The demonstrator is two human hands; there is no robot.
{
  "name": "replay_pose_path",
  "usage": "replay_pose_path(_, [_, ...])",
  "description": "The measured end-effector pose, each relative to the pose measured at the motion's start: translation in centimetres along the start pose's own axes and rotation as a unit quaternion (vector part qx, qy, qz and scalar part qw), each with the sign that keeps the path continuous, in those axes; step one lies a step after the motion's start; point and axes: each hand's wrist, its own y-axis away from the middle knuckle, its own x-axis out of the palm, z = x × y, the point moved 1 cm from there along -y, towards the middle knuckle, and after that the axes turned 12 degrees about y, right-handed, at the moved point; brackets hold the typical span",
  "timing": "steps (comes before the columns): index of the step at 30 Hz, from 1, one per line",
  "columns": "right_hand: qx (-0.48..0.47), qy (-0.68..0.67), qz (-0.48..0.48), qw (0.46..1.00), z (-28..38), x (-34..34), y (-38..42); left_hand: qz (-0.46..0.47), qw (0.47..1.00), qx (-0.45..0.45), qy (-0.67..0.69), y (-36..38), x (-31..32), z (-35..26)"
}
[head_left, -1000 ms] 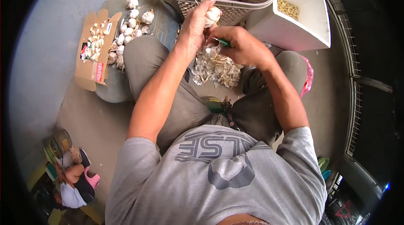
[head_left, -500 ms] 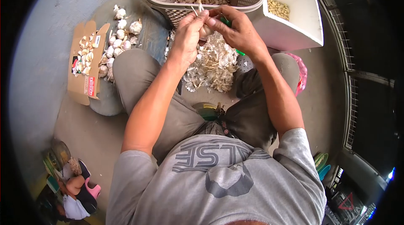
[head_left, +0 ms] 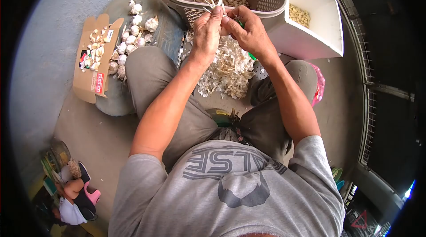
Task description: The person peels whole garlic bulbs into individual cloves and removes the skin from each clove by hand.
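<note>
Pale stalks (head_left: 220,3) stand pinched in the left hand (head_left: 206,36), the right hand (head_left: 252,35) curled round a green tool (head_left: 240,23).

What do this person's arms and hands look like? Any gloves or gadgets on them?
The bare left hand and bare right hand wear no gloves, and no watch, bracelet or cable shows at either wrist. The forearms are uncovered too. Short grey fabric sleeves, part of a grey T-shirt with dark printed lettering, cover the upper arms.
</note>
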Motion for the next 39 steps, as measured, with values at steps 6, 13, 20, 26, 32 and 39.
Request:
replay_pose_path(6, [-0.067,0.036,-0.008,0.997,0.8,0.3,0.6,-0.019,1.0,-0.004,-0.006,-0.1,-0.7,-0.2])
replay_pose_path(13, [0.031,-0.031,0.006,0.999,0.2,1.0,-0.1,-0.017,0.996,0.062,-0.062,-1.5,-1.6,1.7])
replay_pose_path(20, [0.017,-0.022,-0.008,1.0,0.9,1.5,-0.2,-0.08,0.996,-0.02,0.046,-0.5,-1.0,0.4])
replay_pose_path(26, [-0.005,-0.029,-0.019,0.999,-0.2,2.7,-0.1,-0.109,0.992,-0.025,0.053,-0.5,-1.1,0.3])
replay_pose_path(32, [0.04,-0.047,0.009,0.998,1.1,2.4,0.0,-0.122,0.985,-0.072,0.097,-0.6,-1.7,0.2])
replay_pose_path(39, [0.041,-0.135,-0.002,0.99,2.6,2.8,-0.1,-0.14,0.966,-0.124,0.176,-1.3,-2.3,-1.1])
